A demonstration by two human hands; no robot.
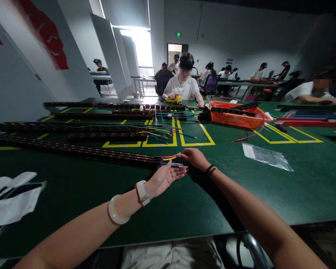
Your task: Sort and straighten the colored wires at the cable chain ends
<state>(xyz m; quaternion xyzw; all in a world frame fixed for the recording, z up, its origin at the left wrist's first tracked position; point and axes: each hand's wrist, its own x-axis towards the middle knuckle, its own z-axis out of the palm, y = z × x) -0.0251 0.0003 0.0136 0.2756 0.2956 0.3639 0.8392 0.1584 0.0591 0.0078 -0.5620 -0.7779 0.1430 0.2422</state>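
A long dark strip (81, 152) lies across the green table (184, 201) from the left, ending in front of me with red, yellow and blue wires (169, 158) sticking out. My left hand (164, 177) lies palm up under the wire ends, fingers stretched out, with a blue wire end resting across the fingertips. My right hand (194, 157) is beside it, fingertips pinched on the end of the red wire.
More long strips (81, 129) with coloured wires lie further back among yellow floor-tape marks. An orange basket (236, 116) stands at the back right, a clear plastic bag (266, 155) right of my hands, white paper (11, 201) at the left edge. Other people sit at tables beyond.
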